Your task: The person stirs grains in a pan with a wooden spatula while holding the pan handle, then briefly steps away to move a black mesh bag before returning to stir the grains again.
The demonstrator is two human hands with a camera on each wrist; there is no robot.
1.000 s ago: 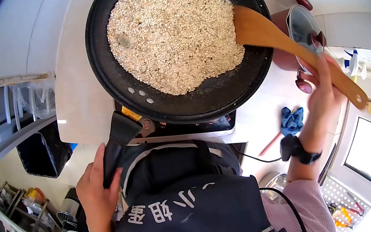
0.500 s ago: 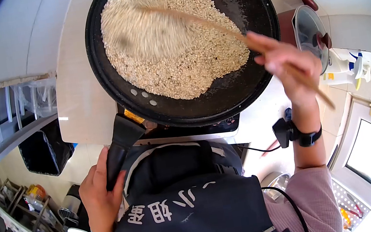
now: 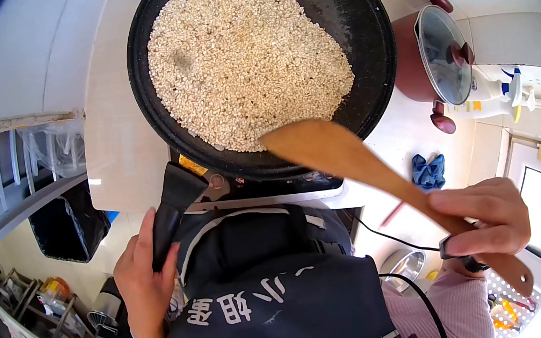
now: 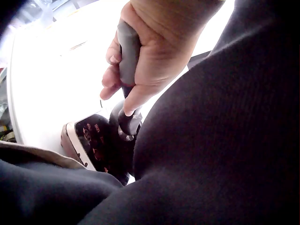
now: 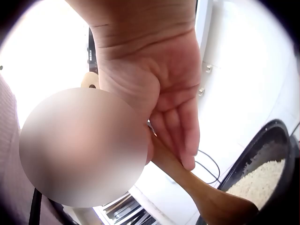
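Observation:
In the head view a black pan [image 3: 361, 27] holds a wide layer of pale grains [image 3: 246, 59]. The left hand [image 3: 143, 281] grips the pan's black handle [image 3: 174, 205]; the left wrist view shows that hand [image 4: 159, 51] curled round the handle [image 4: 129, 56]. Pinched between the right hand's [image 3: 487, 216] thumb and fingers is a wooden spatula [image 3: 346, 157], its blade over the pan's near rim at the edge of the grains. The right wrist view shows the right hand [image 5: 159, 89] on the spatula [image 5: 187, 180], beside the pan [image 5: 276, 136].
A red pot [image 3: 413, 61] with a glass lid stands right of the pan. A blue cloth [image 3: 429, 171] and a metal bowl [image 3: 404, 264] lie on the right side. The cooker [image 3: 274, 190] is under the pan. A black bin [image 3: 67, 226] stands at left.
The spatula swept left through the grains, then came back to the pan's near rim. The right hand has moved down and toward the body. The left hand keeps its grip on the handle.

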